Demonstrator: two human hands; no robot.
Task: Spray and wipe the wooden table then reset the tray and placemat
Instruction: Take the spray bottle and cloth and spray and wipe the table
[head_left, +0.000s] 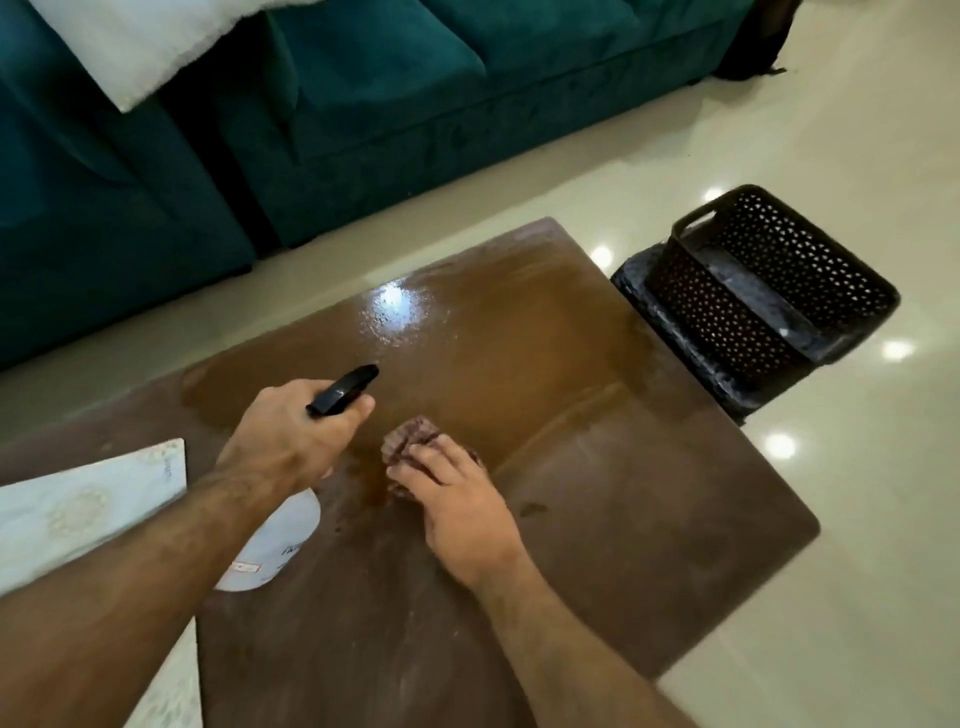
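Note:
My left hand grips a white spray bottle by its black trigger head, nozzle aimed across the wooden table. My right hand presses on a crumpled maroon cloth at the table's middle, fingers fairly straight over it. The far half of the tabletop is wet and shiny, with spray droplets near a bright glare. A pale patterned placemat lies at the table's left edge, partly under my left forearm.
A dark perforated basket-like tray stands on a dark mat on the tiled floor past the table's right corner. A teal sofa with a white cloth on it runs along the far side.

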